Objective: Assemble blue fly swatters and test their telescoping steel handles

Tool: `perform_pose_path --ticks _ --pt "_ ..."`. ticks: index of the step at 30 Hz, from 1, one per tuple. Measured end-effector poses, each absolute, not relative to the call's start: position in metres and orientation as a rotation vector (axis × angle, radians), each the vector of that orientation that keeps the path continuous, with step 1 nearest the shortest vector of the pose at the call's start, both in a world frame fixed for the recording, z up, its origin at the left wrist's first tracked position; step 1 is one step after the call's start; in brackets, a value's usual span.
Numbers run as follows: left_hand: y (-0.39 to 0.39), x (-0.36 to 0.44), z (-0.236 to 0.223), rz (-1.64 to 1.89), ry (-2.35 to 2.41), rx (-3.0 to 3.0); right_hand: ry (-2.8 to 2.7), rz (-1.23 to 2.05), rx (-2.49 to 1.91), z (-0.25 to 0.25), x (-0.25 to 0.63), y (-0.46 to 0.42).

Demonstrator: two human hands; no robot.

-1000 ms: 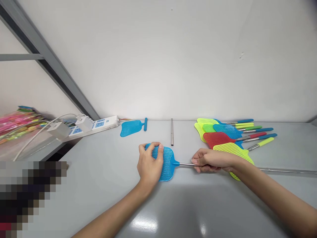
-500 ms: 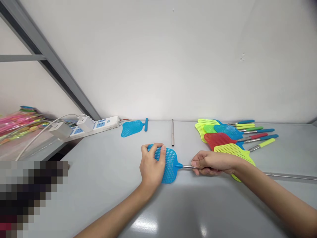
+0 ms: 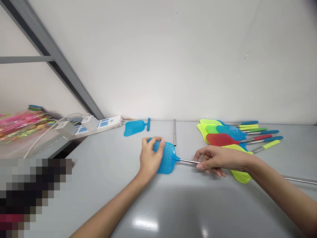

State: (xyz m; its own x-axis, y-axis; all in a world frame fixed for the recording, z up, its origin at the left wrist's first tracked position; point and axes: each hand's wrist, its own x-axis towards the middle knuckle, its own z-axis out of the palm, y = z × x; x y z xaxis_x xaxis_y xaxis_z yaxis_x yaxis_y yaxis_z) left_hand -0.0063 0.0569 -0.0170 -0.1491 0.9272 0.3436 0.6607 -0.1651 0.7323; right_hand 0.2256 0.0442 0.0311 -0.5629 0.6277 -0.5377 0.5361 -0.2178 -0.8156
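My left hand (image 3: 149, 158) grips the blue mesh head of a fly swatter (image 3: 167, 158) that lies on the grey table (image 3: 188, 205), thumb on top of the mesh. Its thin metal rod (image 3: 187, 161) runs right into my right hand (image 3: 215, 159), which pinches it between thumb and forefinger while the other fingers hang loosely. The rod's far end (image 3: 300, 180) reappears past my right forearm.
A pile of several coloured fly swatters (image 3: 229, 135) lies at the back right, one yellow head (image 3: 241, 175) under my right wrist. A loose blue swatter head (image 3: 135, 127) and a short metal rod (image 3: 174, 132) lie by the wall. A power strip (image 3: 99, 125) with chargers sits left; packaged items (image 3: 22, 119) are far left.
The swatter head has moved slightly up and right with my left hand. My right hand's grip on the rod has loosened from a closed fist to a pinch with spread fingers.
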Motion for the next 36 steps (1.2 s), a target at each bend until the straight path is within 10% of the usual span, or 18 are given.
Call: perform_pose_path --ticks 20,36 --pt "0.048 -0.003 -0.017 1.222 1.993 1.712 -2.104 1.423 -1.538 0.024 0.228 0.054" --pt "0.042 0.002 -0.014 1.251 1.916 1.742 -1.863 1.972 -1.376 0.017 0.217 0.046"
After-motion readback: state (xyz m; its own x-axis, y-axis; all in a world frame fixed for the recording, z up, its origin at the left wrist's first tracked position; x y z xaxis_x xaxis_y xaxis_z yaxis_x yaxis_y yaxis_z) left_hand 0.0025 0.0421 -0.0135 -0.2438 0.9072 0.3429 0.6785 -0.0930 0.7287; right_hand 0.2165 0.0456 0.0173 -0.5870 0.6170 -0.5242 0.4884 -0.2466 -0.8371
